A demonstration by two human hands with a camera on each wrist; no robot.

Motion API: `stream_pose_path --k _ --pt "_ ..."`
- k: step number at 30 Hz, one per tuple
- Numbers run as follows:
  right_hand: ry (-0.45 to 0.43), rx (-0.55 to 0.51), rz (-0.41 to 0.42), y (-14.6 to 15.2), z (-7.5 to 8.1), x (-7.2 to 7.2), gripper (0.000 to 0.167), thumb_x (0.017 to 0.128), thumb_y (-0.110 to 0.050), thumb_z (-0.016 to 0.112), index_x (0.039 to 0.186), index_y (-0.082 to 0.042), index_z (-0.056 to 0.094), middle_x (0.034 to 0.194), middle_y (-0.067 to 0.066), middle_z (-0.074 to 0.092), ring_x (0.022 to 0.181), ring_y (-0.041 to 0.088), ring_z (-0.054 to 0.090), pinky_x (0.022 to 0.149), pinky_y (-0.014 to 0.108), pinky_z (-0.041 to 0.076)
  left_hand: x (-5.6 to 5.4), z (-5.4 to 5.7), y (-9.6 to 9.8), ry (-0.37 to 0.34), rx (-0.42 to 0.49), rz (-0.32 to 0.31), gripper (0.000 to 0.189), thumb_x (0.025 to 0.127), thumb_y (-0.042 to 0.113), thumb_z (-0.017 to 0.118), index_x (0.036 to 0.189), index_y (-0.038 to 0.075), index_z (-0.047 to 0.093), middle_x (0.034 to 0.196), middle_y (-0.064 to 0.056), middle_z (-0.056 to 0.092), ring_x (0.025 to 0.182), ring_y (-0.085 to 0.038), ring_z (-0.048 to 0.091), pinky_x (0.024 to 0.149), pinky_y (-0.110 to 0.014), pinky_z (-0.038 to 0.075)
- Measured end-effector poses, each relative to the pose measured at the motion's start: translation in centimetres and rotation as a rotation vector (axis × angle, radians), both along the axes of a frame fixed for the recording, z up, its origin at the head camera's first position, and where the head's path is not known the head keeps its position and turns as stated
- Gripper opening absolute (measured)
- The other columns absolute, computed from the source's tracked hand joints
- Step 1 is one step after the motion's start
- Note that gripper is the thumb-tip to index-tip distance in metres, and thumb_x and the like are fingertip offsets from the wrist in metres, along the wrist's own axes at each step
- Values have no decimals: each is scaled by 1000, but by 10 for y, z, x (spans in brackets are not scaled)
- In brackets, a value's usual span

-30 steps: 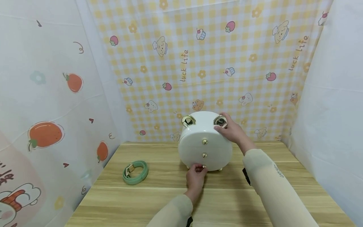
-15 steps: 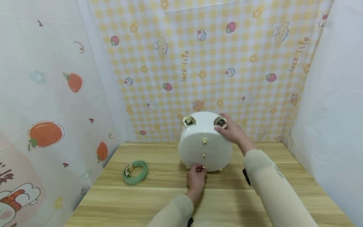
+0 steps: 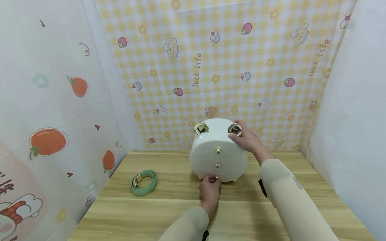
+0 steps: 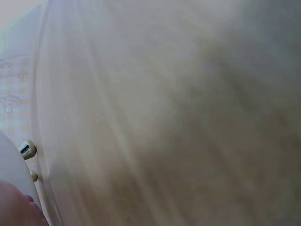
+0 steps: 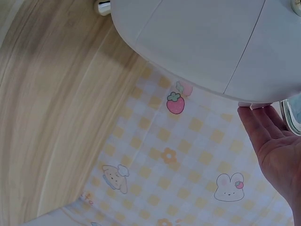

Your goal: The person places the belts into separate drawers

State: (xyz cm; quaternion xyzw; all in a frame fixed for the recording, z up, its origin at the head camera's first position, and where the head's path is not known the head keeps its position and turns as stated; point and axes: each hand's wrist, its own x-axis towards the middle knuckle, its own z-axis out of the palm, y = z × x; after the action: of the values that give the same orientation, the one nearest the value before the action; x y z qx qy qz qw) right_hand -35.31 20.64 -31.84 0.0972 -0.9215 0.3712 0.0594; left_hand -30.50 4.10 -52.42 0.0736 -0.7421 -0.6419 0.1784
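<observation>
A glossy white rounded box (image 3: 203,155) stands on the wooden table, its oval front bearing a column of three gold knobs and its top two gold ear-like rings. My left hand (image 3: 210,191) pinches the lowest knob (image 3: 217,177) with thumb and fingertips. My right hand (image 3: 249,140) holds the box's upper right side, beside the right gold ring (image 3: 235,129). In the right wrist view, the right hand's fingers (image 5: 263,125) touch the box's side, where a thin seam runs. Only part of the left hand (image 4: 18,207) shows in the left wrist view, at the lower left corner.
A coiled green belt (image 3: 144,191) with a gold buckle lies on the table (image 3: 144,214), left of the box. Behind the box hangs a yellow checked cloth (image 3: 181,110). A printed white cloth (image 3: 99,144) borders the left side, a plain white one (image 3: 343,134) the right.
The left forearm and wrist have shifted slightly to the right. Both hands keep their places on the box, which has not visibly moved on the table.
</observation>
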Motion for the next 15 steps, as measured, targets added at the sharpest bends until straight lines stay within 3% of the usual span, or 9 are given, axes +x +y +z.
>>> stream_pose_path --k 10,15 --pt "0 -8 -6 1 1 1 69 99 -38 59 154 -20 22 126 30 57 111 47 57 90 57 46 -1 1 6 45 -51 72 15 75 7 81 76 9 66 68 6 62 61 -7 56 58 -27 49" --pt "0 -6 -7 0 1 1 69 99 -39 59 154 -21 22 121 29 59 107 44 59 87 55 47 0 0 6 54 -33 88 15 73 5 80 75 9 66 66 6 62 61 -7 56 58 -26 49"
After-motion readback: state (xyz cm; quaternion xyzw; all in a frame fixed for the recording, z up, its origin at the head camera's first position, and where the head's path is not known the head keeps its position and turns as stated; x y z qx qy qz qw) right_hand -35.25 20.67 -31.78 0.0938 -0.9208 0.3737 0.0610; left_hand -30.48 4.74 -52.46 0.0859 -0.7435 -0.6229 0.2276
